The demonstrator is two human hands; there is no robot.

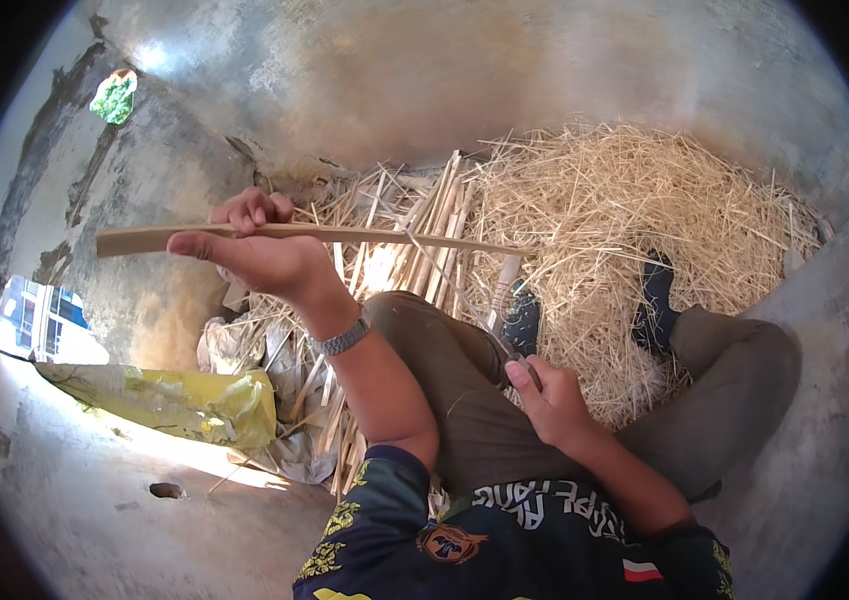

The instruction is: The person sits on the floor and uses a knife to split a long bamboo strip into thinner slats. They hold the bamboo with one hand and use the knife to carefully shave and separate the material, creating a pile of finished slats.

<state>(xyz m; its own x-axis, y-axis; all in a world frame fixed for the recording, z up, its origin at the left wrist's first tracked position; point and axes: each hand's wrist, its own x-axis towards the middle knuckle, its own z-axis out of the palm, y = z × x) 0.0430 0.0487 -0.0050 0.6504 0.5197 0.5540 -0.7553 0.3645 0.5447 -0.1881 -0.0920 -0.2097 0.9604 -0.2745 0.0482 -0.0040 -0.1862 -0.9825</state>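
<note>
A long, flat strip of pale wood or bamboo (140, 240) lies level in my left hand (280, 268). My fingers are on its far side and my thumb is along its near side. The strip's thinner end reaches right, over the straw. In my right hand (557, 405) is a knife (460, 295), gripped by its handle above my bent leg. Its long, narrow blade slants up and left, and its far end meets or crosses the strip; whether they touch I cannot tell.
Several split strips (440, 225) lie bundled beyond my knee, beside a broad heap of straw (635, 190) under my feet. A yellow plastic sack (210, 400) and crumpled sheeting (310, 450) are at left. A bare wall (545, 70) rises close behind the straw.
</note>
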